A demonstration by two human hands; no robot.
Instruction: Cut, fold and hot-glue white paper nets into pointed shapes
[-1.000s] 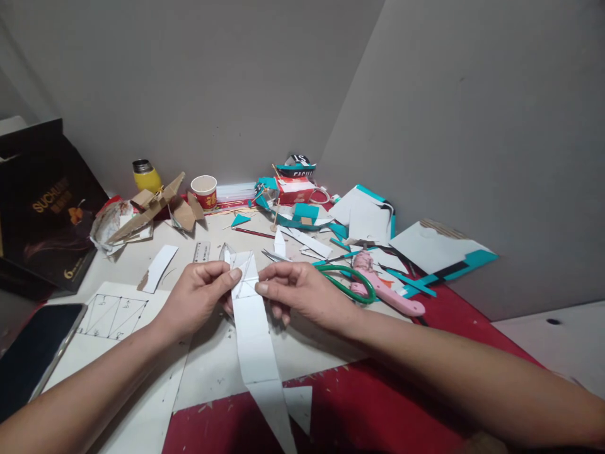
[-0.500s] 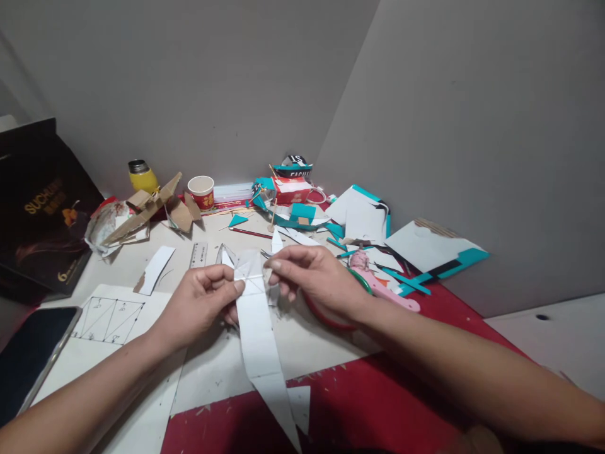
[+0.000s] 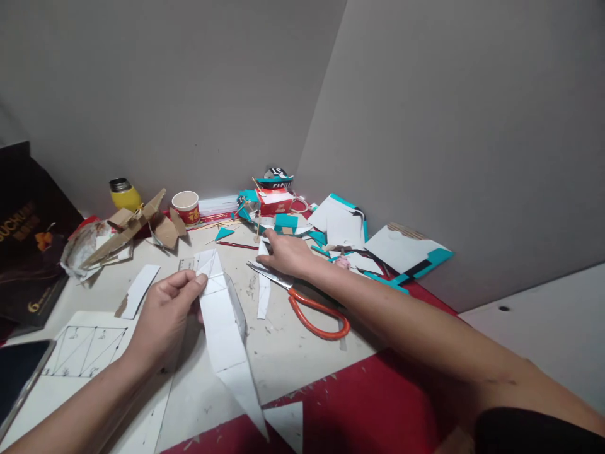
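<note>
My left hand (image 3: 170,309) pinches the upper end of a long folded white card strip (image 3: 222,328) between thumb and fingers. The strip has pencil lines and creases, and its pointed lower end hangs towards me. My right hand (image 3: 288,253) reaches forward over the table, thumb and index finger apart; its other fingers are partly hidden. Beside its fingertips is a narrow white paper piece (image 3: 265,296) lying on the table. Orange-handled scissors (image 3: 319,318) lie just below this hand, blades pointing left across that paper piece.
A paper cup (image 3: 186,208), a yellow bottle (image 3: 125,197) and cardboard scraps (image 3: 135,221) stand at the back left. Teal and white card offcuts (image 3: 340,224) crowd the back right. A sheet with a pencilled drawing (image 3: 87,350) and a dark phone-like device (image 3: 21,375) lie at left.
My right hand has left the folded strip and moved forward, uncovering the orange-handled scissors. My left hand still holds the strip, now turned so its folded side shows. The view has shifted.
</note>
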